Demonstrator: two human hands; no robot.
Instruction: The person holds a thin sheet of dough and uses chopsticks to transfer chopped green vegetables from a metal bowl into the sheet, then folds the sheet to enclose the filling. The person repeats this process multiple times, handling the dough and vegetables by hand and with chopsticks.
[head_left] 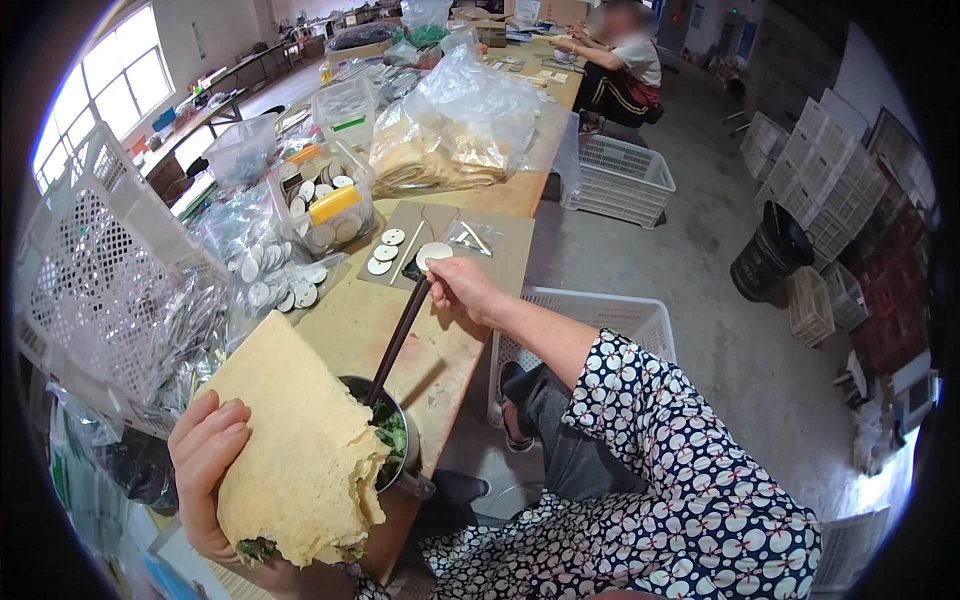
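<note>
My left hand [215, 465] is wrapped round a folded pale yellow flatbread [290, 430] with a torn, ragged edge. Some dark leafy greens poke out at the bread's bottom. My right hand [463, 290] grips dark chopsticks [403, 335] near their upper end. Their lower end goes down into a metal cup [412, 440] of chopped greens [390, 432], partly hidden behind the bread. Beyond my right fingers a white round disc [434, 255] lies on a grey-brown board [500, 228], close to a few smaller discs with holes [382, 253] and a thin stick [408, 252].
A clear bin [325, 215] of discs stands on the wooden table [345, 330], beside plastic bags [185, 350] and a white mesh basket [95, 270]. Stacked tan sheets [430, 165] lie farther back. White crates [620, 180] stand on the floor at right. Another person [625, 65] sits at the far end.
</note>
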